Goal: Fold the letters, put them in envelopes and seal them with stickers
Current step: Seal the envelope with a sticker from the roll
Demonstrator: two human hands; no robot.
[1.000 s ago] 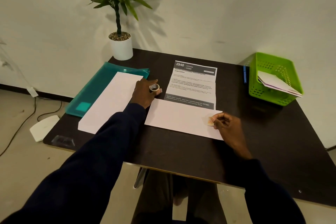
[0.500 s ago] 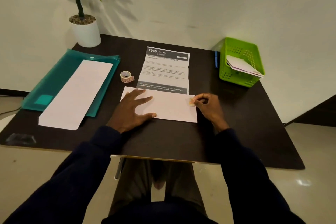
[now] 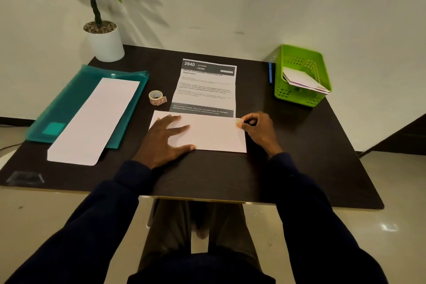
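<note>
A white envelope (image 3: 214, 132) lies flat on the dark table (image 3: 288, 163) in front of me. My left hand (image 3: 167, 140) presses on its left part with straight, spread fingers. At the envelope's upper right edge my right hand (image 3: 255, 128) pinches a small orange sticker (image 3: 238, 123). Behind the envelope lies a printed letter (image 3: 207, 86) with creases, its bottom edge tucked under the envelope. A roll of stickers (image 3: 156, 97) stands left of the letter.
A stack of white envelopes (image 3: 96, 120) rests on a teal folder (image 3: 69, 104) at the left. A green basket (image 3: 302, 74) holding envelopes sits at the back right, a blue pen (image 3: 270, 72) beside it. A potted plant (image 3: 103, 39) stands at the back left.
My left hand let go of the sticker roll, left it beside the letter, and came down flat on the envelope. My right hand kept the sticker at the envelope's right edge.
</note>
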